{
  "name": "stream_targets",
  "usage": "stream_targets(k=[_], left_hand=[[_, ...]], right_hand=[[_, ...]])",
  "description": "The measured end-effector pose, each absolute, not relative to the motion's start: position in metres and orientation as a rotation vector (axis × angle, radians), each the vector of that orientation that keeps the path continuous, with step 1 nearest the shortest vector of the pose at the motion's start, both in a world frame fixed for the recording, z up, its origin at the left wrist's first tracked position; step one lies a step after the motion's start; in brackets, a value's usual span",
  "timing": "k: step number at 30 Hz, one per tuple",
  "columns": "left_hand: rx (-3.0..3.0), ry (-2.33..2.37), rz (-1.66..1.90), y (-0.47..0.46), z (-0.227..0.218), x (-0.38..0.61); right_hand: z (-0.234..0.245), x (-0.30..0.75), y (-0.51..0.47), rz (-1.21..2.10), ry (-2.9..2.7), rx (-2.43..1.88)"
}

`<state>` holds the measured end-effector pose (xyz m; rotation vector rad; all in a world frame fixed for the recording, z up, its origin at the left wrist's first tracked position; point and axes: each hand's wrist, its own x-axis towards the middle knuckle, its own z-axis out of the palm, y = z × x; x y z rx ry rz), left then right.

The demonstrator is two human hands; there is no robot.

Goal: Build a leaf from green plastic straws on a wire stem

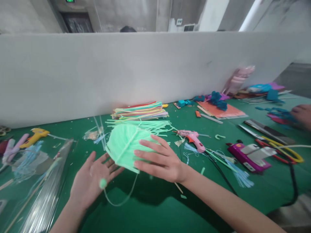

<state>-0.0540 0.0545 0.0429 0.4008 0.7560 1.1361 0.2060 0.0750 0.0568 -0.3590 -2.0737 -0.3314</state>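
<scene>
A mint-green leaf-shaped piece made of fuzzy pipe cleaners (125, 142), with a raised midrib, is held up above the table. My right hand (162, 160) grips its right side, fingers spread across the front and thumb hidden behind. Palm up, my left hand (93, 178) lies open at the lower left of the leaf, its fingertips partly behind the edge; whether they touch it I cannot tell. From the leaf's bottom a thin pale cord (121, 204) loops down and up to a small green ball (103, 183) in front of my left palm.
Behind the leaf lie bundled coloured pipe cleaners (143, 110) against a white partition (126, 71). A pink glue gun (191, 137), purple power strip (249, 157) and scissors (284, 149) are on the right. A yellow glue gun (36, 136) lies left. Another person's hand (302, 115) is at far right.
</scene>
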Motion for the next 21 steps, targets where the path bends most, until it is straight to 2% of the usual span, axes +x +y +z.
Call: stream_targets(k=[3,7,11,17,21], left_hand=[[0.328,0.758,1.232,0.054,0.046,-0.058],[0.269,0.961,1.321,0.051,0.046,-0.053],[0.294,1.001,1.373,0.049,0.047,-0.044],[0.302,1.021,1.415,0.044,0.049,-0.04],[0.298,1.053,1.45,0.04,0.052,-0.032]], right_hand=[[0.039,0.212,0.076,-0.329,-2.124,-0.426],[0.019,0.212,0.076,-0.075,-2.121,-0.573],[0.017,0.206,0.068,0.405,-1.813,-0.899],[0.03,0.196,0.043,1.443,-1.39,-1.139],[0.028,0.189,0.036,1.643,-1.204,-1.115]])
